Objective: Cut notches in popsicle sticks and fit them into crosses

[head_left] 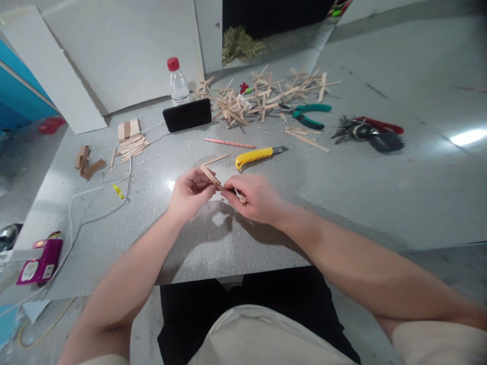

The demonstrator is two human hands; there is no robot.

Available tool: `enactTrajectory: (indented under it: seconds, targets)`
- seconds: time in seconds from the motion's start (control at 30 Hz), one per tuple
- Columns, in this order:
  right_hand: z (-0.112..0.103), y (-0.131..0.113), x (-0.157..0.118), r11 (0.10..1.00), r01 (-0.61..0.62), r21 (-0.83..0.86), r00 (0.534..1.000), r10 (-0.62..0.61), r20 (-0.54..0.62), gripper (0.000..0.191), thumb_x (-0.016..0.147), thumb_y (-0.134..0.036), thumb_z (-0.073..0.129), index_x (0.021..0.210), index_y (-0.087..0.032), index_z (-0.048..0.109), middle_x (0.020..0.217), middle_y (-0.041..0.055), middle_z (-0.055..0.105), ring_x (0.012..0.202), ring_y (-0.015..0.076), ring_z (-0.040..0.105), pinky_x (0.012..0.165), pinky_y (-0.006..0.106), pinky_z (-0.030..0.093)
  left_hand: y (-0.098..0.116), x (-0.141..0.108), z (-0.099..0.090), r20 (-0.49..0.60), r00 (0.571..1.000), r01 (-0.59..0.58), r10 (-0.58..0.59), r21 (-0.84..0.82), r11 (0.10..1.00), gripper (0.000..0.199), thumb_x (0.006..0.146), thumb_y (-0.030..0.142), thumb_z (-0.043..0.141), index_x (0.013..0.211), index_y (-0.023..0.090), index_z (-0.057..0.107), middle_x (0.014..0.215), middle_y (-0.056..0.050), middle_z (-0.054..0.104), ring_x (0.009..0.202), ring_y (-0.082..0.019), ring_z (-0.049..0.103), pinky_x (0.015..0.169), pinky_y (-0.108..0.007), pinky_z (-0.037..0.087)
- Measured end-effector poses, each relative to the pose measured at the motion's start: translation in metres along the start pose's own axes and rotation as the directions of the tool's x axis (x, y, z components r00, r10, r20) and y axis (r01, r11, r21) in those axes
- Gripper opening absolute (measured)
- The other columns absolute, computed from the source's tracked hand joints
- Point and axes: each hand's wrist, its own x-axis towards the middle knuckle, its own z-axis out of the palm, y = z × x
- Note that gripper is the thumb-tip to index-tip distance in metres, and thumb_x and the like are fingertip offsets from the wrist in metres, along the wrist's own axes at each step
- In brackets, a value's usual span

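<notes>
My left hand (pixel 192 192) pinches a flat wooden craft stick (pixel 210 176) between thumb and fingers. At its far end that stick meets another thin stick (pixel 216 160) at an angle; whether they are joined I cannot tell. My right hand (pixel 254 197) is closed at the near end of the same stick, fingertips almost touching the left ones. A rounded stick end (pixel 243 199) pokes out below the right fingers. Just beyond the hands lies a yellow utility knife (pixel 254 157), its blade pointing right. Behind it rests a pink patterned strip (pixel 230 143).
Crossed-stick pieces (pixel 234 109) pile up at the back, near green-handled pliers (pixel 310 114). A black phone (pixel 187 115) leans before a red-capped bottle (pixel 178 83). Stacked sticks (pixel 131 144) and a white cable (pixel 71 218) lie left. Keys (pixel 361 131) lie right, a purple box (pixel 45 261) far left.
</notes>
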Motion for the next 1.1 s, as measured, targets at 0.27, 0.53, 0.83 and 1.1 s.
enactTrajectory:
  seconds: [0.27,0.53,0.83,1.1]
  targets:
    - [-0.0011,-0.001,0.0008,1.0,0.015,-0.027,1.0,-0.015,-0.002,0.021,0.101,-0.026,0.055,0.08,-0.023,0.053,0.068,-0.0013,0.056,0.063,0.0144,0.051,0.061,0.029,0.036,0.0016,0.0007,0.0016,-0.014,1.0,-0.01,0.01,0.031,0.999,0.018,0.075,0.021,0.083,0.087,0.019,0.069,0.086,-0.002,0.077,0.081,-0.014,0.074,0.08,-0.028,0.062]
    - [0.0022,-0.002,0.0003,0.998,0.028,-0.047,1.0,-0.027,0.015,0.02,0.1,-0.027,0.055,0.081,-0.023,0.054,0.071,0.0005,0.059,0.066,0.0162,0.052,0.065,0.031,0.036,-0.0004,-0.0012,0.0075,-0.076,0.996,-0.035,0.039,0.058,0.998,0.012,0.073,0.014,0.075,0.082,0.019,0.069,0.079,0.001,0.073,0.076,-0.011,0.07,0.075,-0.025,0.059]
    - [-0.0015,0.0015,0.004,0.999,-0.032,-0.003,0.999,0.031,-0.042,0.018,0.101,-0.026,0.057,0.083,-0.023,0.055,0.071,-0.0012,0.06,0.062,0.0149,0.05,0.061,0.03,0.036,0.0061,-0.0023,0.0087,-0.047,0.999,-0.005,0.007,0.05,0.999,0.022,0.077,0.03,0.086,0.093,0.02,0.075,0.095,-0.006,0.081,0.092,-0.019,0.078,0.092,-0.035,0.063]
    - [-0.0076,-0.0078,0.0005,0.99,-0.029,0.137,0.958,0.067,-0.277,0.034,0.113,-0.041,0.033,0.097,-0.026,0.059,0.093,0.0061,0.066,0.086,0.0213,0.064,0.078,0.038,0.051,-0.0011,-0.004,0.0076,-0.173,0.985,0.032,-0.012,0.118,0.992,0.021,0.078,0.027,0.086,0.094,0.018,0.077,0.091,-0.007,0.082,0.084,-0.018,0.08,0.078,-0.03,0.065]
